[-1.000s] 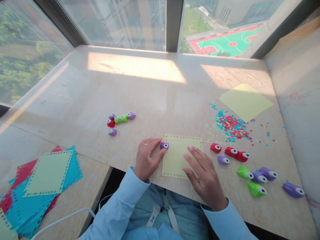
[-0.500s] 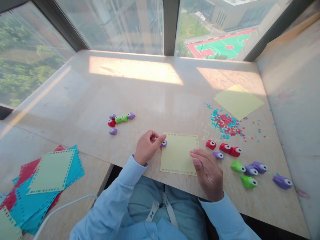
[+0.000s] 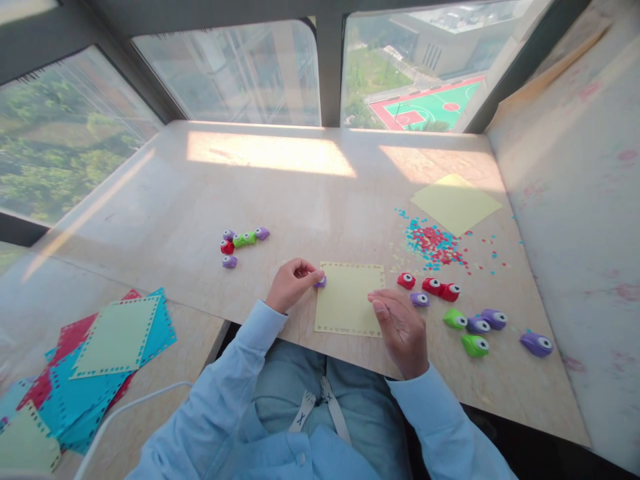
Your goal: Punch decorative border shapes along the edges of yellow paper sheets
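A pale yellow square sheet of paper (image 3: 349,300) lies before me, with small punched shapes along its edges. At its upper left edge sits a small purple craft punch (image 3: 321,283). My left hand (image 3: 294,285) is closed on that punch, thumb over its top, partly hiding it. On the opposite side, my right hand (image 3: 401,328) has its fingers and thumb drawn together at the sheet's right edge. The grip of those fingertips on the paper is partly hidden.
Red, purple and green punches (image 3: 440,289) stand to the right. Behind them are scattered red and blue paper bits (image 3: 435,243) and a plain yellow sheet (image 3: 456,203). More punches (image 3: 245,239) sit at left. Punched coloured sheets (image 3: 115,337) and a white cable (image 3: 135,402) lie farther left.
My left thumb has moved onto the purple punch, covering more of it. The right hand stays at the sheet's right edge. The camera view has tilted up slightly.
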Motion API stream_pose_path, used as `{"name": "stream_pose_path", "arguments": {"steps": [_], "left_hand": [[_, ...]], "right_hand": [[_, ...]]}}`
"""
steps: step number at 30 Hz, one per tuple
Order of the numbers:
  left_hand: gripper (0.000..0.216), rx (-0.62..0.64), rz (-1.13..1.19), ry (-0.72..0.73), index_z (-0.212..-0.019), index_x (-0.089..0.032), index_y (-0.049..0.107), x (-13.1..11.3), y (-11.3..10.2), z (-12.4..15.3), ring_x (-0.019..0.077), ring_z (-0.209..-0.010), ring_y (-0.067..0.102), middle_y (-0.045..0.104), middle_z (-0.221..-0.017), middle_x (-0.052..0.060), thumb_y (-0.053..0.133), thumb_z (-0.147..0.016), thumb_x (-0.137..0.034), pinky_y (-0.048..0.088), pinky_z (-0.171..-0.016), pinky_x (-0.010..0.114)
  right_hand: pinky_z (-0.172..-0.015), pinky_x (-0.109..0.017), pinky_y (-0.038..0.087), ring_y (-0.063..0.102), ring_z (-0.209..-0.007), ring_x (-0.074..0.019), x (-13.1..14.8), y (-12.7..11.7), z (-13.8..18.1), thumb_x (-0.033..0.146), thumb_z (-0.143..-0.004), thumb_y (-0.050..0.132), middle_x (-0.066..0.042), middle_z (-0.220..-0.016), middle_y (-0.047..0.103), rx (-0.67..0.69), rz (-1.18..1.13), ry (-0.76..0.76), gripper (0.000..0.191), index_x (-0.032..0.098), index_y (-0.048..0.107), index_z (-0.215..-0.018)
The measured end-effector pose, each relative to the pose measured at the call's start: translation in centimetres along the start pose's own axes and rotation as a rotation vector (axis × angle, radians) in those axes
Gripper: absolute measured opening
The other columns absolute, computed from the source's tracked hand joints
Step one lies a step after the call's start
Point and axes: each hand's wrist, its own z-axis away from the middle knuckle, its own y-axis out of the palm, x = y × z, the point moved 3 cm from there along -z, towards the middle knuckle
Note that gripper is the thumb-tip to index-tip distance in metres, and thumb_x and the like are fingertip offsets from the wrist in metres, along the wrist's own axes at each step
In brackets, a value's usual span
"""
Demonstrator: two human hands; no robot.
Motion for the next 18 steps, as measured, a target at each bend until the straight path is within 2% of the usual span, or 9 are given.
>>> {"name": "stream_pose_path", "arguments": {"steps": [5, 8, 11, 13, 18], "left_hand": [[0.029, 0.011, -0.110, 0.050, -0.070, -0.017, 0.062, 0.1, 0.1, -0.1, 0.0127, -0.059, 0.049, 0.057, -0.061, -0.001, 0.070, -0.072, -0.046, 0.038, -0.056, 0.025], [0.022, 0.004, -0.281, -0.010, -0.075, -0.018, 0.058, -0.1, 0.3, -0.4, 0.0148, -0.065, 0.055, 0.061, -0.067, 0.000, 0.068, -0.075, -0.038, 0.040, -0.060, 0.026], [0.012, 0.090, -0.474, -0.113, -0.081, -0.019, 0.054, -0.7, 0.8, -1.0, 0.0170, -0.072, 0.060, 0.064, -0.072, 0.001, 0.062, -0.082, -0.028, 0.041, -0.063, 0.027], [0.007, 0.157, -0.548, -0.134, -0.081, -0.020, 0.053, -1.3, 1.3, -1.5, 0.0185, -0.075, 0.061, 0.065, -0.074, 0.002, 0.059, -0.082, -0.021, 0.041, -0.064, 0.027], [0.012, 0.220, -0.651, -0.156, -0.081, -0.019, 0.053, -2.1, 1.8, -2.2, 0.0231, -0.082, 0.063, 0.067, -0.081, 0.008, 0.063, -0.077, -0.015, 0.042, -0.069, 0.030]], "right_hand": [[-0.087, -0.043, 0.053, 0.066, -0.094, -0.0225, 0.0, 0.0, -0.1, 0.022, -0.094, 0.055, -0.008, -0.095, 0.073, -0.008, -0.016, 0.017, 0.017, 0.020, 0.072, -0.095], [-0.086, -0.043, 0.053, 0.067, -0.093, -0.0226, 0.0, -0.1, -0.1, 0.024, -0.095, 0.055, -0.008, -0.094, 0.073, -0.017, -0.033, 0.026, 0.018, 0.020, 0.072, -0.094], [-0.085, -0.042, 0.053, 0.067, -0.092, -0.0222, -0.1, -0.1, -0.1, 0.024, -0.094, 0.055, -0.008, -0.093, 0.073, -0.021, -0.047, 0.031, 0.018, 0.019, 0.072, -0.093], [-0.084, -0.041, 0.053, 0.067, -0.091, -0.0220, -0.1, -0.1, -0.1, 0.024, -0.094, 0.055, -0.008, -0.092, 0.073, -0.021, -0.051, 0.032, 0.018, 0.019, 0.072, -0.092], [-0.082, -0.039, 0.053, 0.067, -0.088, -0.0214, -0.2, -0.1, -0.1, 0.025, -0.095, 0.055, -0.008, -0.090, 0.073, -0.037, -0.055, 0.026, 0.019, 0.019, 0.072, -0.091]]}}
